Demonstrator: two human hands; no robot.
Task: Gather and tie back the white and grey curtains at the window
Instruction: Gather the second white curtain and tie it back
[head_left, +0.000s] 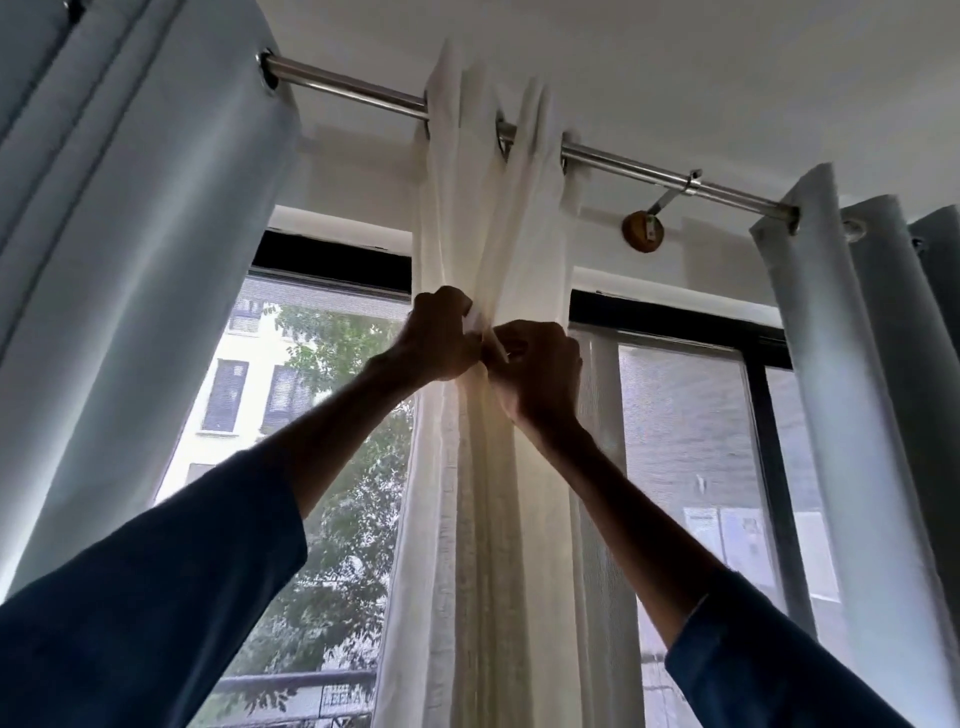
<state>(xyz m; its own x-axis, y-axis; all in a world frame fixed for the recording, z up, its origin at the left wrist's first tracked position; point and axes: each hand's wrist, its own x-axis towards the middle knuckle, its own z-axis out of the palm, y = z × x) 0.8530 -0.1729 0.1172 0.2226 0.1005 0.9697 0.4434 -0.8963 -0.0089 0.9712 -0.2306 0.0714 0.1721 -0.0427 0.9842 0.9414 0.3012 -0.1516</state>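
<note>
The white sheer curtain (488, 218) hangs bunched into a narrow column at the middle of the metal rod (353, 93). My left hand (441, 338) and my right hand (540, 369) meet in front of it at upper-window height, both pinching a thin white strip (491, 340) wrapped around the gathered fabric. A grey curtain (156, 249) hangs on the left, pushed to the side. A second grey curtain (857, 374) hangs on the right. Whether the strip is knotted is hidden by my fingers.
A round wooden bracket mount (643, 232) holds the rod to the wall right of the white curtain. Dark window frames (769, 467) and mesh screens sit behind. Trees and a building show outside on the left. The white ceiling is close above.
</note>
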